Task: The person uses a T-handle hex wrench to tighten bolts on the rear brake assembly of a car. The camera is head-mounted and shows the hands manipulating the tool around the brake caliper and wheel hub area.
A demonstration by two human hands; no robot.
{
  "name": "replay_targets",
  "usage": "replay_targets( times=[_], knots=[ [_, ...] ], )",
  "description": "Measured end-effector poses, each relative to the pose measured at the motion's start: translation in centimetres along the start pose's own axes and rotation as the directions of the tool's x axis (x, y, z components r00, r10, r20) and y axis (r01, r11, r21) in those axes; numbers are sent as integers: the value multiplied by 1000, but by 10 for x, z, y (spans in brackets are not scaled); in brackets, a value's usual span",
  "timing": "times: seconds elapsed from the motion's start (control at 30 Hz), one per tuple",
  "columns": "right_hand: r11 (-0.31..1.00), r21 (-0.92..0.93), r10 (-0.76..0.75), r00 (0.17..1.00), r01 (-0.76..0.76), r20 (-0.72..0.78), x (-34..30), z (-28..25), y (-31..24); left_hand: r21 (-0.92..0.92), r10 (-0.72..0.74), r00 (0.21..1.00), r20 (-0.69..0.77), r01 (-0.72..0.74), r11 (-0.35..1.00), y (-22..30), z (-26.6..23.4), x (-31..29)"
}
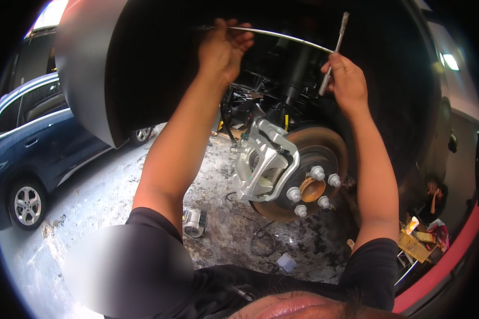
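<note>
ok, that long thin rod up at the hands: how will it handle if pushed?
Probably stiff: the rod looks like shiny metal, and its bow may be mostly lens bend. It may turn readily, since the right hand grips a crossbar at one end. Being so slender, it could feel light for its length.

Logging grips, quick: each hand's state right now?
Left hand: partly open, fingers at the thin rod; grip unclear.
Right hand: closed, holding the crosswise metal handle.

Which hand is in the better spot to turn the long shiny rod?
Probably the right hand: it is closed around the crossbar at one end of the rod. The left hand is farther along the rod, its fingers only loosely curled.
</note>
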State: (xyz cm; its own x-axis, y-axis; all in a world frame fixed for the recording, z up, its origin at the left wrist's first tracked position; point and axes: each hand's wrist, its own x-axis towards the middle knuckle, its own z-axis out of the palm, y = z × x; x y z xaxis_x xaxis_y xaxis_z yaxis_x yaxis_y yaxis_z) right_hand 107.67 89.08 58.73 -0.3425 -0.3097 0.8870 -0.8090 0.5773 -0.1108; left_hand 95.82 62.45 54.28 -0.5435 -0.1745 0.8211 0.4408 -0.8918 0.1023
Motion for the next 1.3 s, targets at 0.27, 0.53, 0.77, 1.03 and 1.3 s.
replay_targets(
  times=[0.27,0.53,0.77,1.03,1.3],
  knots=[
    [610,-672,-610,790,420,-61,-7,-1,-13,77,6,1000,30,-8,997,-2,-3,-5],
    [976,-208,24,979,-68,-203,-9,4,0,-2,7,1000,-26,-7,1000,0,6,-7],
    [127,-832,-807,544,540,230,-1,-5,-26,-21,-21,996,-81,19,1000,2,13,-5],
    [864,-467,-386,841,187,-379,1,8,-17,-46,-16,998,-53,14,999,-1,12,-5],
    [268,-825,-709,682,497,180,9,-2,-33,-86,-26,998,-57,21,996,0,13,-5]
  ],
)
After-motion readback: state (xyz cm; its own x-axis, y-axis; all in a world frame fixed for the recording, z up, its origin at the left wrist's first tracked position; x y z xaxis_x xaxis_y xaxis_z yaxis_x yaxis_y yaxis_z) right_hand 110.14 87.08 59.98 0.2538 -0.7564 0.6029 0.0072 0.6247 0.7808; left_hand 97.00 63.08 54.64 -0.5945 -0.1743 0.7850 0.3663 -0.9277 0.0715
